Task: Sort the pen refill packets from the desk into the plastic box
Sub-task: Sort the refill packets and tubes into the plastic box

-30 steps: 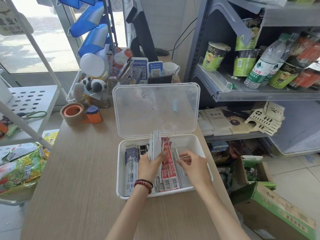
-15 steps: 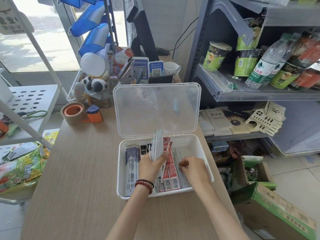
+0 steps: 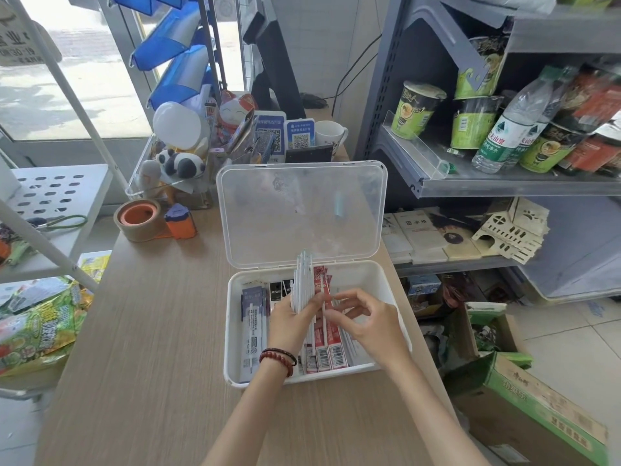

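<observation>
A clear plastic box (image 3: 232, 334) stands open on the wooden desk (image 3: 161, 348), its lid (image 3: 299, 213) tilted up at the back. Inside lie purple-and-white refill packets (image 3: 252, 331) on the left and red ones (image 3: 331, 351) in the middle. My left hand (image 3: 292, 322) grips a stack of white refill packets (image 3: 303, 280) standing on edge in the box. My right hand (image 3: 368, 322) hovers over the red packets, its fingers pinching one thin packet (image 3: 324, 306) beside the stack.
A tape dispenser (image 3: 144, 220) sits at the desk's back left, in front of a clear organiser with toys and QR stands (image 3: 268, 136). A grey shelf (image 3: 470, 179) of cups and bottles is on the right. Cardboard boxes (image 3: 537, 398) lie on the floor.
My right hand has risen from the right side of the box and moved left to the upright stack, now pinching a thin packet. My left hand keeps hold of the stack.
</observation>
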The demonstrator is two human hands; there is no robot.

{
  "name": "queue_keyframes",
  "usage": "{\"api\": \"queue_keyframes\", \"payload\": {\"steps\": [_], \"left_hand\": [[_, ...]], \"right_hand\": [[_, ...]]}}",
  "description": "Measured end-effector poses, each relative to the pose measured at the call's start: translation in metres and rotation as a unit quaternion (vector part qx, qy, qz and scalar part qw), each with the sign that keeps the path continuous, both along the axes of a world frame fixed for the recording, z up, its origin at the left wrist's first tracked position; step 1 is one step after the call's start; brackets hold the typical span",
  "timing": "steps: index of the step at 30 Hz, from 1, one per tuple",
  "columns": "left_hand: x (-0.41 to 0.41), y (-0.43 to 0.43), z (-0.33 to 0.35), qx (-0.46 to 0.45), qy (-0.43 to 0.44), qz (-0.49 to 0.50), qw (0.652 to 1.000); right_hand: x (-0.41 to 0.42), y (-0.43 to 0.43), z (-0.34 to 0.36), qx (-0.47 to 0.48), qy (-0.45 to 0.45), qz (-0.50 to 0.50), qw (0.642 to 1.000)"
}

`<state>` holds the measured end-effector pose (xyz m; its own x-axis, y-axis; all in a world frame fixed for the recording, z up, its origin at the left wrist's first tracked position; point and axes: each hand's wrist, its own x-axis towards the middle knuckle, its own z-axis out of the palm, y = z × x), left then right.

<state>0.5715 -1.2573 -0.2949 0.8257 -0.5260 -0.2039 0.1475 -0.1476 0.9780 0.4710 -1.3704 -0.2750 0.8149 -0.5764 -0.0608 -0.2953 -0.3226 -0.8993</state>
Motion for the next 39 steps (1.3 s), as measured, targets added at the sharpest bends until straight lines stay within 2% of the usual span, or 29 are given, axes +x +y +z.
{"api": "queue_keyframes", "payload": {"steps": [9,18,20,24,27,30,35,39], "left_hand": [[0.0,-0.002,0.005,-0.018,0.037,-0.041,0.998],[-0.002,-0.002,0.004,-0.008,0.014,-0.115,0.993],[-0.004,-0.001,0.009,-0.014,0.012,-0.106,0.994],[-0.007,0.0,0.014,-0.075,0.071,-0.044,0.994],[-0.006,0.0,0.013,-0.072,0.062,-0.018,0.995],[-0.006,-0.001,0.012,-0.066,0.066,-0.006,0.996],[-0.005,-0.001,0.01,-0.037,0.043,0.022,0.998],[-0.005,-0.001,0.01,-0.029,0.028,0.025,0.999]], "right_hand": [[0.001,-0.001,-0.005,-0.056,-0.027,-0.009,0.998],[0.003,-0.003,-0.012,-0.096,-0.04,-0.06,0.993],[0.003,-0.004,-0.012,-0.096,-0.036,-0.076,0.992],[0.005,-0.009,-0.018,-0.113,-0.008,-0.129,0.985],[0.007,-0.009,-0.024,-0.158,0.055,-0.119,0.979],[0.006,-0.008,-0.022,-0.169,0.064,-0.12,0.976],[0.004,-0.008,-0.018,-0.133,0.072,-0.115,0.982],[0.006,-0.008,-0.023,-0.099,0.151,-0.063,0.982]]}}
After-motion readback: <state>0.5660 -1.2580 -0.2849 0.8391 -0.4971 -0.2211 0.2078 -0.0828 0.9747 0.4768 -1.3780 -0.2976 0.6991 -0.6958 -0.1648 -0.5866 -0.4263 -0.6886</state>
